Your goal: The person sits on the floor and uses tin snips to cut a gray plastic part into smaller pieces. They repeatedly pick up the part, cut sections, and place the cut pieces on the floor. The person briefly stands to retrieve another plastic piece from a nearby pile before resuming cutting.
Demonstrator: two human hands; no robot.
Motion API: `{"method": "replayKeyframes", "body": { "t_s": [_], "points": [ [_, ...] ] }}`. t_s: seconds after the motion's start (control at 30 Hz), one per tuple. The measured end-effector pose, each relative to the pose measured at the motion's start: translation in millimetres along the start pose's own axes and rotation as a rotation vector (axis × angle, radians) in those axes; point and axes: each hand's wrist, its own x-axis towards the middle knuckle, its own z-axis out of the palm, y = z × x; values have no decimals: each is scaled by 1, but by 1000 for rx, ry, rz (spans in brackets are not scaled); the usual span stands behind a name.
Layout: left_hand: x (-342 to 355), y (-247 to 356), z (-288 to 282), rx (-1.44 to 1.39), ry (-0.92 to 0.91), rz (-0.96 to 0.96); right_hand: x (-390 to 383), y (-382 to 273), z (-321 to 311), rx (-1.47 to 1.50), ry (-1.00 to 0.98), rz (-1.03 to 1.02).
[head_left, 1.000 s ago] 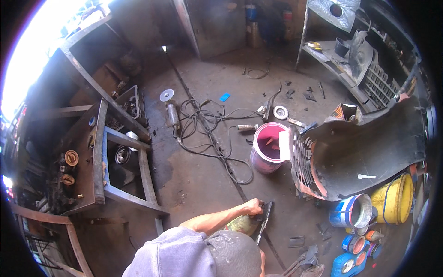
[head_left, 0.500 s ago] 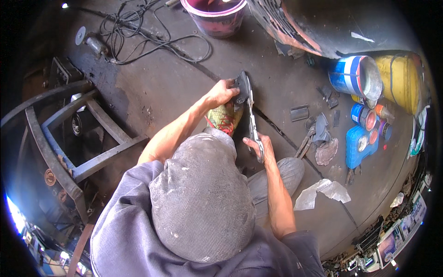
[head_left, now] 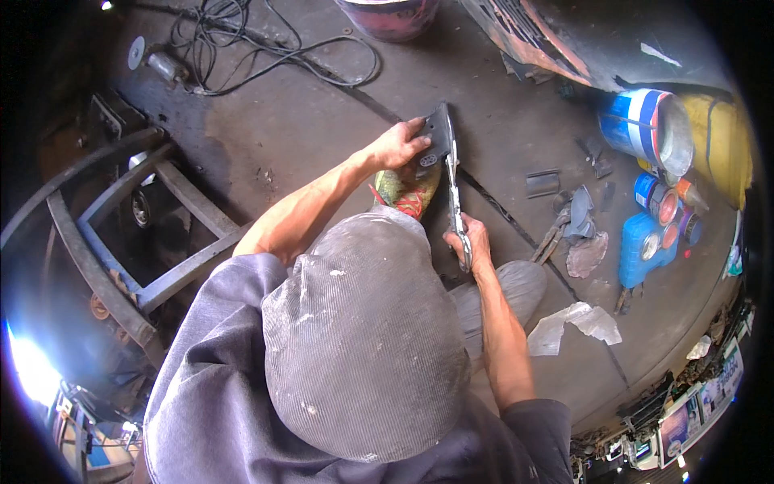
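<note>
My left hand (head_left: 398, 148) grips a flat black piece (head_left: 438, 137) by its left side, thumb on top. Small holes and a round patterned mark show on this piece; its material I cannot tell. In my right hand (head_left: 476, 242) are the handles of long metal shears (head_left: 454, 194), their jaws at the right edge of the black piece. How far the jaws part is hard to see. Just below the piece is a yellow-green shoe (head_left: 409, 187) with red laces.
To the left stands a metal frame (head_left: 184, 270); beyond it lie a grinder (head_left: 165, 66) and coiled cable (head_left: 302, 58). On the right are a blue-and-white bucket (head_left: 629, 125), a yellow container (head_left: 716, 149), a blue jug (head_left: 635, 254), loose scraps and torn pale sheet (head_left: 556, 329).
Both hands, the black piece and the shears sit slightly farther right in the view, and the surroundings have shifted with the camera. Both grips stay the same.
</note>
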Motion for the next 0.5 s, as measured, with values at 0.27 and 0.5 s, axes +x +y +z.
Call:
{"method": "replayKeyframes", "body": {
  "t_s": [0.27, 0.5],
  "points": [
    [5, -30, 10, 223, 13, 59, 3, 13, 11, -9, 99, -43],
    [8, -20, -12, 135, -83, -24, 10, 2, 19, 2, 116, -59]
  ]
}}
